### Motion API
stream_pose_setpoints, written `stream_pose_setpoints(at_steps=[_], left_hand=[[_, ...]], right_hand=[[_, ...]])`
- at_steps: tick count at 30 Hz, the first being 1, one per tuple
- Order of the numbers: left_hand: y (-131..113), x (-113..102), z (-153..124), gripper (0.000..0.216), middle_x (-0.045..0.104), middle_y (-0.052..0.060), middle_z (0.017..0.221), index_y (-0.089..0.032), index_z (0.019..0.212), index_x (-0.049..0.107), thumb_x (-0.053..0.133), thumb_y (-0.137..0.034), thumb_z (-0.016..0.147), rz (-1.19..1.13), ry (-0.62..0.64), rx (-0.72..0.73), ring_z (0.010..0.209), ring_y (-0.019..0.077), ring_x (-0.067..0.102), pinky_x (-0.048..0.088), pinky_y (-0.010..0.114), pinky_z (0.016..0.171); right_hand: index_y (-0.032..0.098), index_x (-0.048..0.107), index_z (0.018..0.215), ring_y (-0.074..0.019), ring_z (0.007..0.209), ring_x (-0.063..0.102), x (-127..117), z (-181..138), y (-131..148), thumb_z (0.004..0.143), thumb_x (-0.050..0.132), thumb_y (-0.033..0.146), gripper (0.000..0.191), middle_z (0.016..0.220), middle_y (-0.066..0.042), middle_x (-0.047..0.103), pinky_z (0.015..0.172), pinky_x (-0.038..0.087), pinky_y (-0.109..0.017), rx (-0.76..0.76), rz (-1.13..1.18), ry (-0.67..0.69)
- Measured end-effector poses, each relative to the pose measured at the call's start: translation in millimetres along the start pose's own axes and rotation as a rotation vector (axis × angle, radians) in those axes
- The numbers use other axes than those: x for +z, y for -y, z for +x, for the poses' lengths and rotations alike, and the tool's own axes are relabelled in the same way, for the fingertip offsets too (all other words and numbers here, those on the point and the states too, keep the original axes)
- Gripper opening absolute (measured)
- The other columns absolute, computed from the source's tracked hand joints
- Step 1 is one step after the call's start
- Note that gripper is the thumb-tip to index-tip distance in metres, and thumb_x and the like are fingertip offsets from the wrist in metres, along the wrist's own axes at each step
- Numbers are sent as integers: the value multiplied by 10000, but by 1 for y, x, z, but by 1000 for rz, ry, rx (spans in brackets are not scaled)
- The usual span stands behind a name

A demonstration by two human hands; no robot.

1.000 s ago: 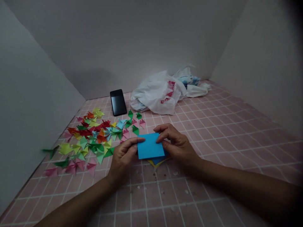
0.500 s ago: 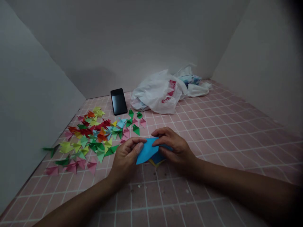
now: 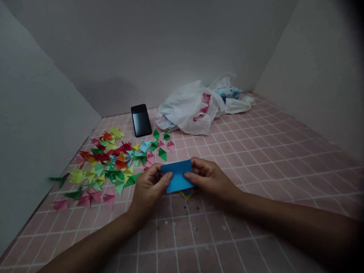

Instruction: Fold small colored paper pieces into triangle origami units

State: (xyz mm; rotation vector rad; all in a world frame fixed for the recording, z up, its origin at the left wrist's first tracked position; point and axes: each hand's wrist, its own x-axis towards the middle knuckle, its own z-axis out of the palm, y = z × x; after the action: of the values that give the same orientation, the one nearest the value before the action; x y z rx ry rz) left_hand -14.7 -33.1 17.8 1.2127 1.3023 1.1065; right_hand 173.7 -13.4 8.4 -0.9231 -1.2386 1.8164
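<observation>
A blue sheet of origami paper (image 3: 178, 176) is held up between both hands, its flat face toward me. My left hand (image 3: 152, 184) pinches its left edge, thumb in front and fingers behind. On the right edge, my right hand (image 3: 209, 176) grips it the same way, thumb on the face. Below the sheet, a bit of yellow paper (image 3: 185, 195) peeks out on the surface, mostly hidden. Many folded paper cranes (image 3: 113, 167) in red, pink, green, yellow, orange and light blue lie to the left of my left hand.
A black phone (image 3: 141, 120) rests behind the cranes. White plastic bags (image 3: 187, 108) with red print lie crumpled at the back. The surface is covered with a pink checked cloth (image 3: 270, 151), bounded by pale walls (image 3: 170, 45). Small specks dot the cloth near my wrists.
The blue paper went from slanted, with a part sticking out on the right, to a flat rectangle facing me. My right hand shifted from fingers over its top to a thumb-in-front pinch.
</observation>
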Motion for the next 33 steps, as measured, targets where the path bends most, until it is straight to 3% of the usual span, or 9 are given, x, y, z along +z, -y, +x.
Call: stream_pose_setpoints(at_steps=[2, 7, 11, 17, 25, 33], left_hand=[[0, -1, 1, 259, 599, -3, 672, -161, 750, 638, 756, -390, 720, -17, 23, -11, 616, 126, 536, 452, 223, 565], [1, -2, 1, 286, 622, 4, 702, -152, 815, 666, 738, -421, 749, -44, 72, -57, 612, 129, 551, 461, 233, 563], [1, -2, 1, 245, 651, 5, 749, -157, 876, 693, 745, -362, 753, -83, 80, -20, 663, 130, 575, 471, 229, 612], [7, -6, 2, 99, 647, -20, 727, -192, 859, 715, 709, -255, 783, -172, 80, 8, 642, 105, 561, 444, 199, 603], [3, -3, 1, 106, 602, -39, 632, -199, 724, 684, 612, -133, 763, -332, 85, -18, 581, 91, 561, 433, 193, 578], [7, -6, 1, 83, 585, -27, 683, -196, 732, 676, 617, -160, 778, -309, 83, -2, 618, 99, 524, 419, 208, 603]], right_hand=[[187, 635, 930, -101, 566, 551, 0, 0, 0, 817, 701, 388, 240, 714, 15, 609, 526, 466, -217, 30, 36, 35], [151, 641, 833, -109, 538, 583, -2, 1, -3, 838, 680, 451, 303, 635, 1, 633, 523, 489, -228, 30, 60, 67], [152, 641, 832, -121, 534, 625, -4, 2, -5, 852, 673, 406, 257, 613, -10, 666, 548, 520, -244, 40, 99, 71], [197, 731, 1006, -128, 573, 673, -4, 4, -5, 810, 684, 286, 221, 674, -5, 712, 589, 555, -259, 11, 163, 68], [190, 764, 809, -121, 573, 681, -5, 4, -2, 757, 633, 180, 141, 626, -13, 724, 600, 549, -244, 0, 175, 79], [183, 737, 762, -107, 553, 664, -4, 1, 1, 752, 612, 160, 127, 605, 4, 706, 574, 531, -225, -9, 147, 62]])
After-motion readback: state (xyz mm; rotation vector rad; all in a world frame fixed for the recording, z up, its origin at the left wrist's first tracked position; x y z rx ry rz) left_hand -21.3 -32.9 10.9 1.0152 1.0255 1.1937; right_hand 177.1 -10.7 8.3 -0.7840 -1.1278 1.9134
